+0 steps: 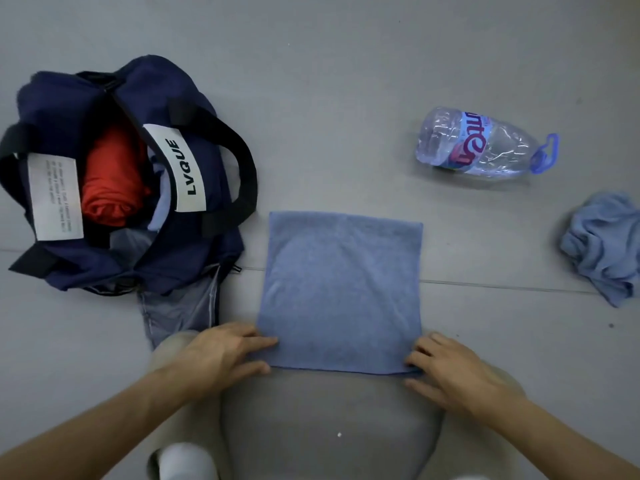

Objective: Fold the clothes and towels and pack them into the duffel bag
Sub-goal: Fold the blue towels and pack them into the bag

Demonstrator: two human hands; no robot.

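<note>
A blue towel (341,292) lies spread flat on the grey floor in front of me. My left hand (221,351) pinches its near left corner, and my right hand (450,368) pinches its near right corner. The navy duffel bag (194,251) stands unzipped at the left, with a folded red garment (110,178) inside it. At the right edge, a crumpled light blue cloth (604,244) sits on the floor.
A clear plastic water bottle (485,147) with a blue handle lies on its side at the upper right. My knees in beige trousers (329,427) are at the bottom, just behind the towel. Grey floor surrounds everything.
</note>
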